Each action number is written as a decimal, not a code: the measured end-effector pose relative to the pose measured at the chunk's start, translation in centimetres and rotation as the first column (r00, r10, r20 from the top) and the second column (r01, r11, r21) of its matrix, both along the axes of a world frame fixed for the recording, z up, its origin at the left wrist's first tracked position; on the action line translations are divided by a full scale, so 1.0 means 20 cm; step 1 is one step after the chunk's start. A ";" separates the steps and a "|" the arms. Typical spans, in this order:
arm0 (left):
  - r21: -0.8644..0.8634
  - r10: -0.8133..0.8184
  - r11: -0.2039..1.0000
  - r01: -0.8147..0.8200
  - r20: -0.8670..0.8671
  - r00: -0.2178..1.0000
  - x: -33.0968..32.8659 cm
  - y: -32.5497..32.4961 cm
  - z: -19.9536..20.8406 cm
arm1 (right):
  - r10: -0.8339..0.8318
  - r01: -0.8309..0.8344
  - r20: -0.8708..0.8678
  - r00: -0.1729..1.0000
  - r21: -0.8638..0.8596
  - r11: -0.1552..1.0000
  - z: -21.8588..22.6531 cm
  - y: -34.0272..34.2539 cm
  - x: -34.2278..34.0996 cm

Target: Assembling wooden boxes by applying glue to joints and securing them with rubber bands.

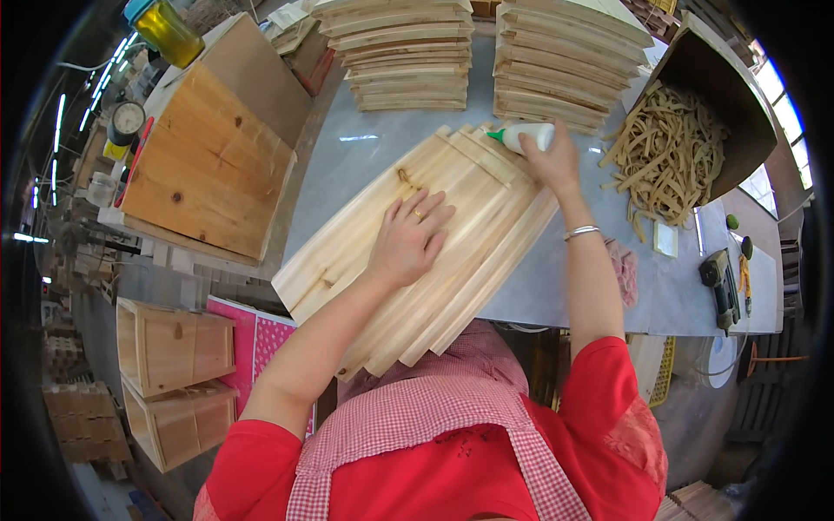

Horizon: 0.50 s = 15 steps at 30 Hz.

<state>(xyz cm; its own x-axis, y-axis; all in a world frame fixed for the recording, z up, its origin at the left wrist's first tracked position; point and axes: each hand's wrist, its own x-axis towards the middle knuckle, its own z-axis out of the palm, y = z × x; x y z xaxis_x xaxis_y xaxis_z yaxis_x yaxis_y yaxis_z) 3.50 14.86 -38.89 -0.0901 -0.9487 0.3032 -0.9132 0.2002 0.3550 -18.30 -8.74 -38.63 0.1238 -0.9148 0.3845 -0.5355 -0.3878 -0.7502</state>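
Observation:
Several light wooden panels (382, 234) lie overlapped in a slanted stack in front of me, their near ends jutting past the table edge. My left hand (411, 234) rests on the top panel with its fingers spread, holding nothing. In my right hand (552, 156) is a white glue bottle (532, 136) with a green tip, tilted on its side. The tip points left, close to a narrow wooden strip (480, 158) that lies across the panels' far end. Whether glue is coming out cannot be seen.
Two tall stacks of wooden panels (404, 56) stand at the table's back. A box of tan strips (673, 143) tips open at the right, near a pink cloth (624, 271) and a dark tool (721, 286). A wooden box (213, 161) stands left; more boxes (178, 347) sit below.

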 end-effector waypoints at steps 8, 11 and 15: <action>0.008 0.006 1.000 -0.007 0.006 1.000 0.00 0.00 0.00 | -0.020 0.021 -0.124 0.992 0.003 1.000 0.11 0.23 -0.51; 0.024 0.011 1.000 -0.011 0.003 1.000 0.00 0.00 0.00 | -0.088 0.092 -0.060 0.994 0.071 0.993 0.12 0.28 -0.57; 0.020 0.017 1.000 -0.017 0.001 1.000 -0.01 0.00 0.00 | -0.137 0.082 0.182 0.974 0.281 0.956 0.10 0.29 -0.41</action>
